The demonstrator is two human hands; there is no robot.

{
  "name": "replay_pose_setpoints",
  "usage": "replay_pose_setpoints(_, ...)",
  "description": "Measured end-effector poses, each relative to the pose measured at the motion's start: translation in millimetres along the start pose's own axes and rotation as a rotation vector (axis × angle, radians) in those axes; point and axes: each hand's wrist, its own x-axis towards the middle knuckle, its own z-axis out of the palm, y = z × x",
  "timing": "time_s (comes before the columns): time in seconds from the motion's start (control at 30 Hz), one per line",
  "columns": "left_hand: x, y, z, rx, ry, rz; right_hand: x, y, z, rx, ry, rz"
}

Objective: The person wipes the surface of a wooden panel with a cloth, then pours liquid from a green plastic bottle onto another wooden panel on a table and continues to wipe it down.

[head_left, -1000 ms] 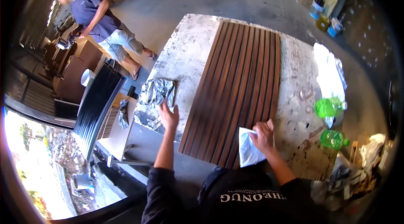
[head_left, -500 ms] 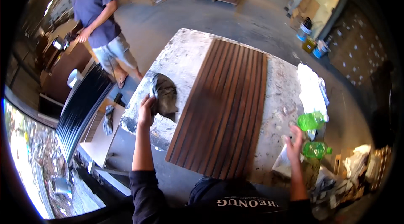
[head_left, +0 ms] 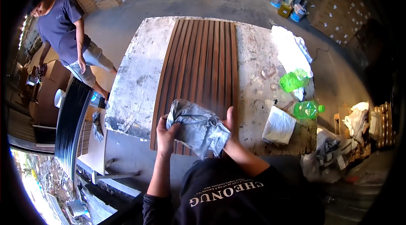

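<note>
A crumpled grey cloth is held between both my hands above the near end of a brown ribbed wooden panel. My left hand grips the cloth's left edge. My right hand holds its right side, fingers partly hidden behind the fabric. The panel lies lengthwise on a stained white worktable.
A folded white cloth lies on the table to my right, beside two green plastic bottles and a white rag. Another person stands at the far left near a dark ribbed panel. Cardboard and rags litter the floor at right.
My left hand brought the grey cloth from the table's left edge to the panel's near end. My right hand left the white cloth on the table and took hold of the grey cloth.
</note>
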Motion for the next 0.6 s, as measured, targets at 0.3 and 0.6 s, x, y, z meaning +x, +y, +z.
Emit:
replay_pose_setpoints(0.3,-92.5,11.7,76.7,1.073,-0.555,0.678,-22.1,6.4,25.0,-0.397,-0.115,-0.248)
replay_pose_setpoints(0.6,-78.5,-28.2,92.6,0.318,-0.338,0.342,-35.2,29.7,12.1,-0.39,0.106,-0.36)
